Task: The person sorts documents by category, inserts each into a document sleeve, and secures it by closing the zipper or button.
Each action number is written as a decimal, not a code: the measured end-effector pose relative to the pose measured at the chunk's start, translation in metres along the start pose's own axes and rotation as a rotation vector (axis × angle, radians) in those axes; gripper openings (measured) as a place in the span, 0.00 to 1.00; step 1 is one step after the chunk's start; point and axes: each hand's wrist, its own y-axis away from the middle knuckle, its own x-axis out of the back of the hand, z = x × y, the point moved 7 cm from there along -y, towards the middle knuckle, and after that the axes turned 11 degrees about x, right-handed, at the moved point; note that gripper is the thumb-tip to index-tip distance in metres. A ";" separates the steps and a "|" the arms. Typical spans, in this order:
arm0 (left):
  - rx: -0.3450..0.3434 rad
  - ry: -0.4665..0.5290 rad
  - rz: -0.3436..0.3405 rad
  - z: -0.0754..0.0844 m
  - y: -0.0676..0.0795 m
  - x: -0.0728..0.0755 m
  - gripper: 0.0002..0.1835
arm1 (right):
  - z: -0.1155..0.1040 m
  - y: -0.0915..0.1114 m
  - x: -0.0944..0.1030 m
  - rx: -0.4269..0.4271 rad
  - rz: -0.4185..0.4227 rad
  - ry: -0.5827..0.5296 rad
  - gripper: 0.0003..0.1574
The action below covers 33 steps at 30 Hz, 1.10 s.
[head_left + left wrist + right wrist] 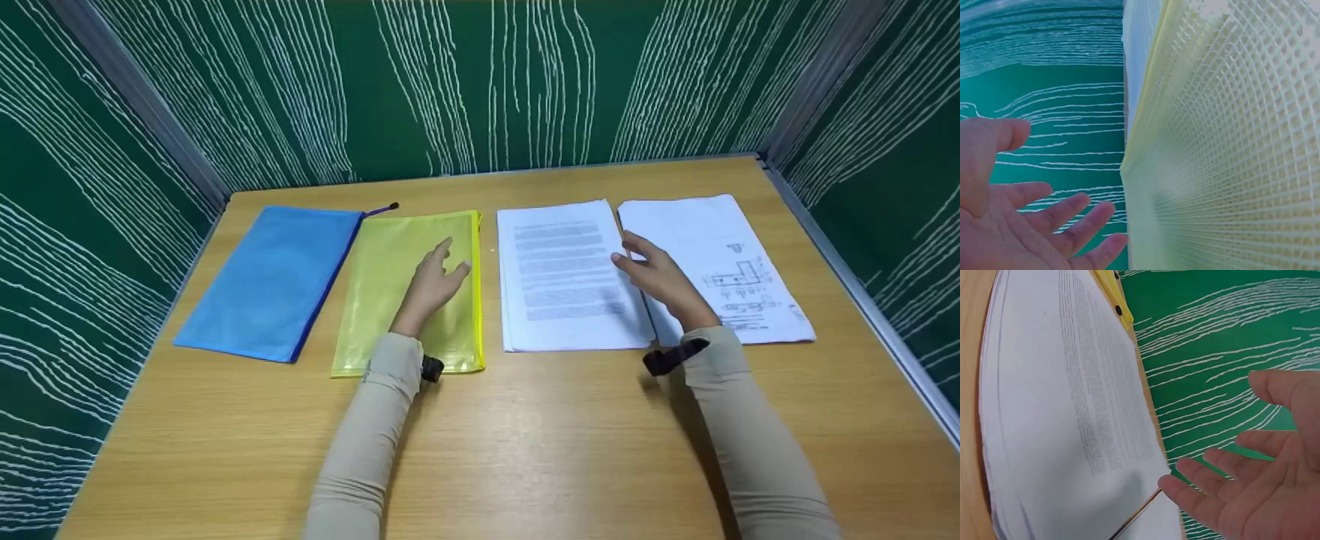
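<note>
My left hand (433, 287) hovers over a yellow mesh zip pouch (375, 300), fingers spread and holding nothing. In the left wrist view the pouch's mesh (1230, 146) fills the right side, with the left hand (1033, 219) apart from it. My right hand (664, 281) is above the seam between two paper stacks, its fingers extended and thumb apart. The left stack (562, 330) bears printed text; the right stack (675, 217) shows a printed diagram. The right wrist view has the text stack (1027, 382) beside the right hand (1258, 478), which grips nothing.
A blue zip pouch (262, 285) with a dark zipper pull (394, 206) lies left of the yellow one. Everything rests on a wooden table (525, 450). Green walls (540, 90) with white wavy lines enclose its back and sides.
</note>
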 end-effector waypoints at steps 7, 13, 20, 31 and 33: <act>0.048 -0.037 -0.072 -0.012 -0.012 -0.012 0.40 | 0.016 -0.006 0.003 -0.075 -0.015 -0.005 0.48; 0.047 -0.074 -0.154 -0.015 -0.018 -0.023 0.41 | 0.027 -0.012 0.006 -0.142 -0.027 0.020 0.50; 0.083 -0.161 -0.196 -0.020 -0.023 -0.027 0.39 | 0.036 -0.018 0.009 -0.173 -0.031 0.062 0.48; 0.110 -0.241 -0.158 -0.022 -0.024 -0.030 0.40 | 0.044 -0.030 0.011 -0.252 -0.077 0.215 0.47; 0.109 -0.253 -0.148 -0.021 -0.025 -0.030 0.40 | 0.044 -0.032 0.011 -0.251 -0.085 0.270 0.47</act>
